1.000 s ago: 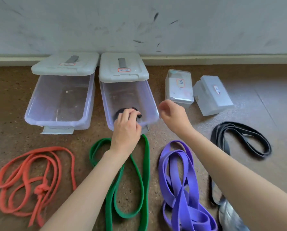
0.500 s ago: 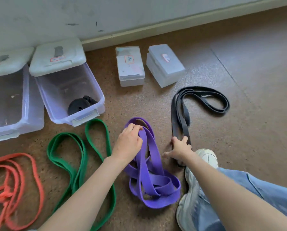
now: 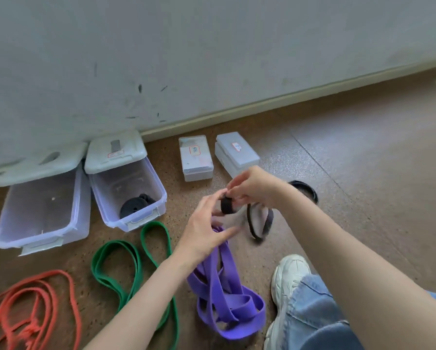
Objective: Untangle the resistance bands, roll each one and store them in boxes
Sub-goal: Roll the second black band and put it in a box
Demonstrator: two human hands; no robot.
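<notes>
Black band (image 3: 260, 218): I am rolling it in the air between my hands, above the floor and just past the purple band (image 3: 224, 286).
Roll (image 3: 227, 204): a small tight coil is sitting at my fingertips; the loose tail is hanging down to the right, blurred.
Right hand (image 3: 252, 188): I am pinching the roll from above with curled fingers.
Left hand (image 3: 207, 231): I am holding it spread, fingers nearly straight, touching the roll from below-left.
Key relation: the tail is trailing to my right, so I judge the right hand should feed it.
Boxes: the nearer open box (image 3: 158, 195), with one black roll (image 3: 133, 208) in it, lies to my left; my left hand is nearer it.
Waiting: the green band (image 3: 136, 263) and red band (image 3: 35, 299) are lying on the floor.
</notes>
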